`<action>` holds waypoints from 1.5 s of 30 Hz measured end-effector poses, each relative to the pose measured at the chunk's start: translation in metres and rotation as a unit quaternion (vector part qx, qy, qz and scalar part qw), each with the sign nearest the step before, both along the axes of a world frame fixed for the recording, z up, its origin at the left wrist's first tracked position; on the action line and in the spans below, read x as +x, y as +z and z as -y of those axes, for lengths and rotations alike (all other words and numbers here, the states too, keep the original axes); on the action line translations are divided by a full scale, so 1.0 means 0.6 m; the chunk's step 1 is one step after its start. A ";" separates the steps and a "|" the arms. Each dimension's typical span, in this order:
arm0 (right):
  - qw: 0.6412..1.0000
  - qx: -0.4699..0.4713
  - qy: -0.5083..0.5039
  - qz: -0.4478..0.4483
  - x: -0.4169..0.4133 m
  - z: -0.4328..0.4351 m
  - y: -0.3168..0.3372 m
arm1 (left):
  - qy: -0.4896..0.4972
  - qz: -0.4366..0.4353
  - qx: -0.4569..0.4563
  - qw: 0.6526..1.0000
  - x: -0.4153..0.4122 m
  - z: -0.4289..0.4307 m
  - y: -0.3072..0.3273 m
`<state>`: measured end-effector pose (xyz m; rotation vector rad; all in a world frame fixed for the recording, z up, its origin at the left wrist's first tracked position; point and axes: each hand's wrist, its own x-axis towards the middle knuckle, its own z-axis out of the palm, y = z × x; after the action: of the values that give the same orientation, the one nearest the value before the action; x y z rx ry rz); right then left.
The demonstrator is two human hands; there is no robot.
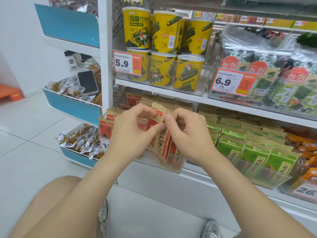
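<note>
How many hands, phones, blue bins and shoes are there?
Hands: 2, left hand and right hand, both pinching one red packet
Phone: 1
Blue bins: 3
Shoes: 2
Total: 8

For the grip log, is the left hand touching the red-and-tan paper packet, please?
Touching: head view shows the left hand pinching the red-and-tan paper packet by its upper edge.

You had open room in front of the red packets [163, 145], above the bare floor [30, 127]. The shelf [171, 96] overhead capped the gap closely. The clear bin [178, 166] put its front wall across any low reach, the packets stood tightly packed, and green packets [229, 148] crowded the right side.
</note>
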<state>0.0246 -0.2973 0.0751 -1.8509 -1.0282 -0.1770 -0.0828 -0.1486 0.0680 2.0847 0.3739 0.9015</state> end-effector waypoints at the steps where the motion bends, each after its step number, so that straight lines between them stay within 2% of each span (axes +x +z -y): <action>1: 1.000 0.007 -0.005 0.007 -0.001 0.000 0.000 | -0.005 0.005 -0.005 1.000 0.000 0.002 0.000; 5: 0.999 0.038 0.000 -0.014 -0.005 -0.003 0.001 | -0.015 0.011 -0.059 0.998 0.004 0.012 0.004; 9: 1.000 0.023 0.014 -0.001 -0.007 -0.003 0.001 | -0.030 -0.003 -0.130 0.991 0.002 0.009 0.009; 12: 1.000 0.011 0.011 0.005 -0.005 -0.004 -0.001 | -0.037 -0.006 -0.148 0.988 0.000 0.007 0.011; 15: 1.000 0.015 -0.007 0.018 -0.003 -0.004 0.001 | -0.042 -0.003 -0.120 0.992 0.000 0.004 0.009; 19: 0.997 0.041 -0.050 0.035 -0.001 -0.005 -0.001 | -0.033 -0.018 0.039 0.998 0.003 0.003 -0.002; 21: 0.997 0.033 -0.060 0.048 -0.005 -0.007 -0.003 | -0.033 -0.031 0.073 0.996 0.005 0.006 -0.007; 24: 0.995 0.021 -0.069 0.070 -0.014 -0.012 -0.007 | -0.019 -0.054 0.064 0.996 0.010 0.009 -0.008; 30: 0.994 0.051 -0.067 0.063 -0.017 -0.024 -0.014 | -0.040 -0.079 -0.018 0.996 0.009 -0.003 -0.001; 33: 0.995 0.076 -0.061 0.031 -0.022 -0.025 -0.010 | -0.060 -0.095 -0.027 0.993 0.005 -0.008 0.007; 38: 0.986 0.121 -0.049 -0.104 -0.022 -0.022 0.003 | -0.067 -0.195 -0.040 0.978 -0.001 -0.004 0.004; 42: 0.964 0.137 -0.013 -0.227 -0.026 -0.013 0.026 | -0.036 -0.174 -0.057 0.982 -0.001 -0.004 0.002; 43: 0.964 0.129 -0.004 -0.234 -0.023 -0.011 0.028 | -0.025 -0.161 -0.042 0.986 -0.001 -0.005 0.002; 45: 0.979 0.072 0.004 -0.189 -0.012 -0.006 0.023 | -0.012 -0.137 -0.022 0.990 -0.001 -0.009 0.000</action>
<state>0.0172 -0.2936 0.0891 -1.6659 -0.7377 0.1026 -0.0834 -0.1432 0.0680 2.1714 0.5070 0.5869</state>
